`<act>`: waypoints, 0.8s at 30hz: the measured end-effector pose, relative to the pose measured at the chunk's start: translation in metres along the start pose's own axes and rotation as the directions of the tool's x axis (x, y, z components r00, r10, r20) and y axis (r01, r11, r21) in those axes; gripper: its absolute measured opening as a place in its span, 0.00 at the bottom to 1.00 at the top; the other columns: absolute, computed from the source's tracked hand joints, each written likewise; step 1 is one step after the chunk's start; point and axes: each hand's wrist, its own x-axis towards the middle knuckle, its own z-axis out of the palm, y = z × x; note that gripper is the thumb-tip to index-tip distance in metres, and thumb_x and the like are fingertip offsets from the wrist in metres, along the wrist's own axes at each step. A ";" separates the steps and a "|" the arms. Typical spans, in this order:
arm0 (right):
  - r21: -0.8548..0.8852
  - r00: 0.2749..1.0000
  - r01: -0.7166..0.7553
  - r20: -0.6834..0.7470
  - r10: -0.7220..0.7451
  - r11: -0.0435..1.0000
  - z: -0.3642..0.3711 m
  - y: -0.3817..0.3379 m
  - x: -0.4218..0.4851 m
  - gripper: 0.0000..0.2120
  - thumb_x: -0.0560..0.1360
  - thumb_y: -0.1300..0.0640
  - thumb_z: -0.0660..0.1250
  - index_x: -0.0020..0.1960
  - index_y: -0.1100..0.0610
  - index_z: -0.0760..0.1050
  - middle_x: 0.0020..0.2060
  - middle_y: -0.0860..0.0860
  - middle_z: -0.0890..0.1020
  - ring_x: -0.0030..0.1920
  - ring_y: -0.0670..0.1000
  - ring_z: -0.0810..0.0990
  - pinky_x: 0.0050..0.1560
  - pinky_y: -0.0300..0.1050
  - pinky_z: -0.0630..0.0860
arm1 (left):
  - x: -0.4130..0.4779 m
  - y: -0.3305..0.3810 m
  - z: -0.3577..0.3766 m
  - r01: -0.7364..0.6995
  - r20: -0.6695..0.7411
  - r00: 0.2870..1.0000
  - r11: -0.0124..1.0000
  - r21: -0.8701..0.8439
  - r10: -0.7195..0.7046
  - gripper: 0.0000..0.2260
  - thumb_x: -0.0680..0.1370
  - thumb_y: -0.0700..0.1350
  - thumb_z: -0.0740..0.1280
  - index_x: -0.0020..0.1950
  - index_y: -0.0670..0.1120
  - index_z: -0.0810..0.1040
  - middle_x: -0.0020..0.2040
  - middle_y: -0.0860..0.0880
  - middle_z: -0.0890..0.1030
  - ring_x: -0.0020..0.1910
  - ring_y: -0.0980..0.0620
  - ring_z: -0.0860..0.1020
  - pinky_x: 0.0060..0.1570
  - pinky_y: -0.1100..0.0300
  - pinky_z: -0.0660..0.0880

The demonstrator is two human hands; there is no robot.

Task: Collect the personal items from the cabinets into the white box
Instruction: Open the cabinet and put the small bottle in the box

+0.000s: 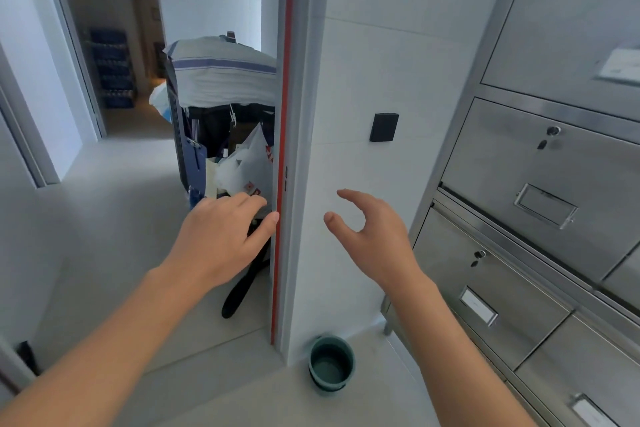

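Observation:
Steel cabinets [540,191] with keyed locks and label holders fill the right side; their fronts look shut, with a dark gap along the lower edge of the middle one. My right hand [370,236] hovers with fingers spread in front of the white wall, left of the cabinets, holding nothing. My left hand [221,239] reaches to the door edge with the red strip [282,184], fingers curled over something dark. A black strap-like piece [242,288] hangs below it; whether the hand grips it is unclear. No white box is in view.
Beyond the doorway stands a cart [221,135] stacked with folded linen and white bags. A small teal bucket [330,364] sits on the floor at the foot of the wall. A black wall plate [383,127] is mounted on the wall. A corridor leads off at the far left.

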 end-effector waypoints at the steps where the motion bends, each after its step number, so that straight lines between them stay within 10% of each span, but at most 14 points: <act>1: -0.013 1.000 0.003 0.015 -0.003 1.000 0.003 -0.001 -0.001 0.26 0.79 0.39 0.65 0.74 0.47 0.72 0.69 0.39 0.76 0.72 0.42 0.69 0.64 0.37 0.63 | -0.001 -0.002 0.000 0.004 0.003 1.000 1.000 0.003 -0.004 0.24 0.81 0.62 0.52 0.61 0.48 0.79 0.50 0.53 0.83 0.44 0.50 0.80 0.45 0.53 0.75; 16: -0.013 0.958 0.194 0.218 -0.187 0.981 0.044 -0.018 -0.020 0.27 0.79 0.38 0.63 0.75 0.46 0.70 0.71 0.43 0.76 0.72 0.46 0.70 0.65 0.40 0.66 | -0.066 -0.004 -0.013 0.185 0.067 0.977 0.965 0.188 -0.200 0.23 0.81 0.62 0.49 0.57 0.50 0.78 0.51 0.53 0.82 0.49 0.50 0.79 0.49 0.52 0.73; 24: 0.226 0.796 0.409 0.386 -0.467 0.884 0.067 -0.055 -0.048 0.28 0.78 0.39 0.66 0.75 0.48 0.71 0.71 0.44 0.76 0.72 0.46 0.69 0.67 0.39 0.65 | -0.156 0.036 -0.058 0.520 0.013 0.832 0.787 0.334 -0.555 0.27 0.79 0.62 0.48 0.59 0.47 0.79 0.53 0.48 0.83 0.53 0.44 0.80 0.51 0.49 0.74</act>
